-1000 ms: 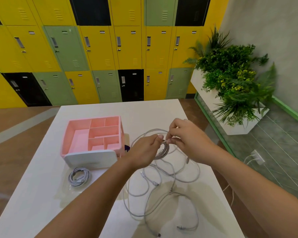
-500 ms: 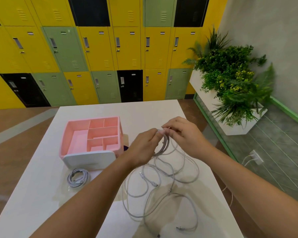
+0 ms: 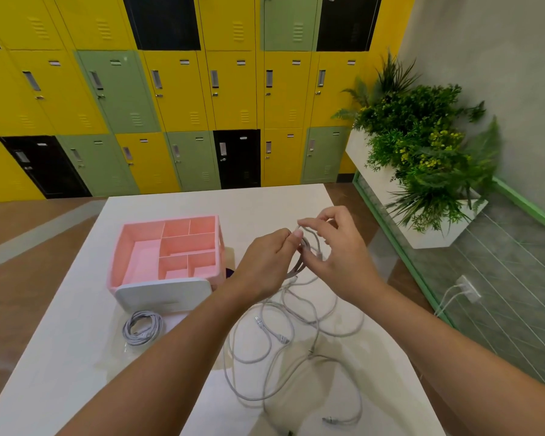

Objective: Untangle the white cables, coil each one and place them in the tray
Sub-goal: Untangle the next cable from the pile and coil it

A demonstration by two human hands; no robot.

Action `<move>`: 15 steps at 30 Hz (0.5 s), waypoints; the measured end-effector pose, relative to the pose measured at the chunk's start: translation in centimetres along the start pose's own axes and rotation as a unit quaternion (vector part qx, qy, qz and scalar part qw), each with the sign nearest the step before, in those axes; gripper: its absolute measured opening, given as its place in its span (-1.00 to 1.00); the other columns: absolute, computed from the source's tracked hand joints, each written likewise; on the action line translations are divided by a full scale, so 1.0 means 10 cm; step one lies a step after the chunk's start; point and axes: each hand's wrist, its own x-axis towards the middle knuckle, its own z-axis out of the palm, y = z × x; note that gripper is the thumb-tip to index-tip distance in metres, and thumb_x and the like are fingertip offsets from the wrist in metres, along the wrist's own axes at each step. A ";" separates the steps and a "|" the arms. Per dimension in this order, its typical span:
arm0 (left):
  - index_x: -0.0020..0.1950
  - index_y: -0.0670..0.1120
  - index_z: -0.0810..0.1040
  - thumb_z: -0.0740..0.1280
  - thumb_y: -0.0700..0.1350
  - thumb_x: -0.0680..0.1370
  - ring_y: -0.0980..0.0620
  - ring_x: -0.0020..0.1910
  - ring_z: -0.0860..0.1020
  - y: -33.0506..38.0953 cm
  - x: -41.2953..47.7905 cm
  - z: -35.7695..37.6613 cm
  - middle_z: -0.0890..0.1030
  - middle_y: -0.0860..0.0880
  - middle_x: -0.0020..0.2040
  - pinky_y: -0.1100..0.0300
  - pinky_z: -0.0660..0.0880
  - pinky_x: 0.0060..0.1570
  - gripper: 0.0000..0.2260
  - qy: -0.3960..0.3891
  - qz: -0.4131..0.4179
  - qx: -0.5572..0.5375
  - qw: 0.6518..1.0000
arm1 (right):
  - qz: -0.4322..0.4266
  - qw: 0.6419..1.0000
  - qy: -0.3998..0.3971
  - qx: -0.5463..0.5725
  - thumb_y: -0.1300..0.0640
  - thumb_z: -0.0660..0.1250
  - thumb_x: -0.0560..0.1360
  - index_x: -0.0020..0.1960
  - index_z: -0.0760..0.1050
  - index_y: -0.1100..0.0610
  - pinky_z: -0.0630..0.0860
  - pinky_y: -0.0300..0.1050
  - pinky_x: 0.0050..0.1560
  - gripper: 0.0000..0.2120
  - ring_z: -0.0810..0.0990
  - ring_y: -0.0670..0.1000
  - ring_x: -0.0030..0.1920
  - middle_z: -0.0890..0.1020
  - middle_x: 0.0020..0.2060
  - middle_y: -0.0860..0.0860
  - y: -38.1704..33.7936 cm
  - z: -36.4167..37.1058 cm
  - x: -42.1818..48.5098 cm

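White table [image 3: 76, 357] with a pink compartmented tray [image 3: 116, 259], white-fronted, as landmark. Beyond the tray stands a wall of yellow, green and black lockers [image 3: 183, 89]; far to its right, off the table, a white planter of green foliage [image 3: 422, 146] and a floor socket [image 3: 468, 286] with two plugs in it. A small purple thing [image 3: 230, 272] shows at the tray's right corner, mostly hidden. One finished coil [image 3: 142, 327] lies flat just in front of the tray, outside it. To the tray's right, the left hand [image 3: 265, 262] pinches a half-wound coil [image 3: 307, 253] between thumb and fingertips, and the right hand [image 3: 340, 256], fingers curled, pinches the top of the same coil. This coil stands nearly upright above the table, its long axis running from the fingertips down toward the table. Below it the loose cables [image 3: 280, 350] sprawl in overlapping loops, spreading from the hands toward the table's near edge. The left forearm crosses the table between the finished coil and the loops. The number of cables in the tangle cannot be told, and the nearest ends are cut off by the frame.
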 end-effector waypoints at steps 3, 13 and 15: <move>-0.13 -0.16 0.48 0.05 0.08 0.67 0.04 -0.26 0.42 0.00 0.00 0.00 0.51 -0.03 -0.26 0.11 0.36 -0.21 -0.60 -0.002 0.007 0.007 1.000 | 0.026 1.000 -0.008 0.012 0.17 0.44 0.43 0.17 0.56 0.13 0.39 -0.43 -0.02 -0.69 0.40 -0.17 0.04 0.41 0.07 -0.01 0.00 0.04 -0.03; -0.16 -0.11 0.48 0.06 0.05 0.67 0.11 -0.28 0.41 -0.07 -0.03 -0.01 0.47 0.08 -0.29 0.20 0.30 -0.24 -0.64 -0.030 -0.001 -0.019 0.999 | 0.233 0.950 -0.103 0.181 0.20 0.35 0.52 -0.09 0.57 0.03 0.58 -0.10 -0.04 -0.91 0.63 0.03 -0.15 0.66 -0.23 0.00 -0.13 0.10 0.01; -0.15 -0.07 0.50 0.06 0.05 0.67 0.17 -0.27 0.43 -0.10 -0.03 -0.02 0.51 0.11 -0.27 0.23 0.30 -0.23 -0.65 -0.028 -0.002 -0.015 0.999 | 0.284 0.916 -0.116 0.257 0.21 0.36 0.52 -0.04 0.50 0.05 0.57 0.05 0.06 -0.91 0.64 0.10 -0.13 0.67 -0.25 0.05 -0.12 0.08 0.02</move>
